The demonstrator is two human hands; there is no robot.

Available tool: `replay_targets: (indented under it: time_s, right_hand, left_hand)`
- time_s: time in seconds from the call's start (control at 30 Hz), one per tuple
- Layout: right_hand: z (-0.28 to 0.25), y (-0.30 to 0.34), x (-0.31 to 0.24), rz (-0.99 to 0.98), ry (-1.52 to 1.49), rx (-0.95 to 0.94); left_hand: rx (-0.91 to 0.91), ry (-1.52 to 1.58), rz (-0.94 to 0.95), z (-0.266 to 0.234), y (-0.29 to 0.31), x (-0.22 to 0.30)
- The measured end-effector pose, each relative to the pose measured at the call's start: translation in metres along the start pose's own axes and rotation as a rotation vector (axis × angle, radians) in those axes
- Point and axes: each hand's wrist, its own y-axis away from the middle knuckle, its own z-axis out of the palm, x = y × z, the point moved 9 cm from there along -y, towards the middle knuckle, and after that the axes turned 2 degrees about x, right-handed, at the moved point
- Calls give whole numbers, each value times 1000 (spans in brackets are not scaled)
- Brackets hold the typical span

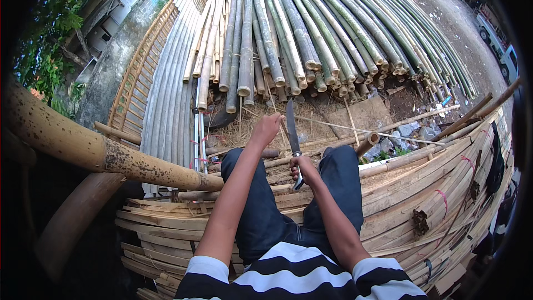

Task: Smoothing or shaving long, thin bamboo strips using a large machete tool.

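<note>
My right hand (304, 169) is wrapped round the handle of a long knife (292, 128). Its broad dark blade points up and away from me, and the butt of the handle sticks out below my fist. To the left of the blade, my left hand (267, 129) is closed with its fingertips pinched together. A thin bamboo strip (285, 129) slants past those fingertips, seemingly gripped there, though the fingers partly hide it. Both hands are in front of my knees, and the blade is beside the strip; whether they touch, I cannot tell.
Beyond my hands lies a big stack of bamboo poles (300, 33), cut ends toward me. Split bamboo slats (411, 194) are piled under and beside me. A thick bamboo pole (150, 158) crosses at left, near corrugated sheets (169, 78). Cardboard (361, 116) lies on the ground ahead.
</note>
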Motion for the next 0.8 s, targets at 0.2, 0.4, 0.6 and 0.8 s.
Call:
replay_targets:
  time_s: [0.2,0.4,0.6,0.8]
  right_hand:
    - [1,-12,15,101,-39,-100]
    - [17,0,8,59,-94,-175]
    - [36,-4,-4,150,-270,-301]
    - [19,-12,-20,28,-29,-116]
  left_hand:
    - [-38,79,-71,6,0,3]
    - [2,44,57,1,6,9]
    - [-2,54,-5,-3,8,1]
    - [-37,11,-36,-3,8,-9]
